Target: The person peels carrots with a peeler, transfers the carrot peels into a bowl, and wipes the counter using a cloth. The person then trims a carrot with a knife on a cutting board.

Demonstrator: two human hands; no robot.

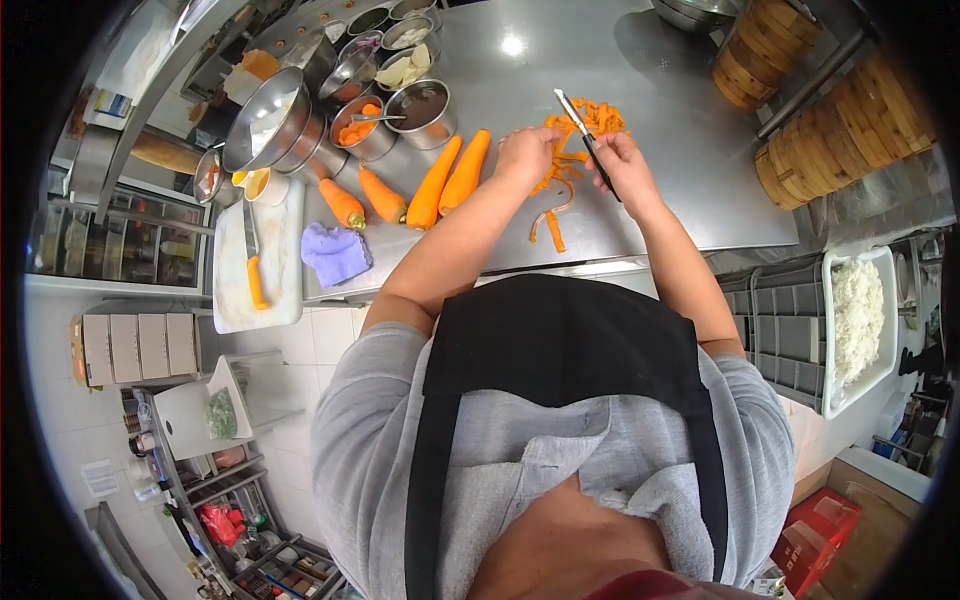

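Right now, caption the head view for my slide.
Left hand at the orange peelings, right hand holding a black-handled tool, four carrots nearby.

"What's at two o'clock?"
"Stacked bamboo steamers [840,135], and a metal mixing bowl [700,12] at one."
"Three?"
"A white plastic tub [834,395] of white shreds [857,320], just beside a grey plastic crate [790,338]."
"Four?"
"A red plastic box [815,540]."
"And toward half past nine?"
"A white cutting board [283,285] bearing a yellow-handled knife [256,275], with a lilac cloth [335,253] beside it."
"Half past eleven?"
"A round steel container [433,136], its contents dark brown."
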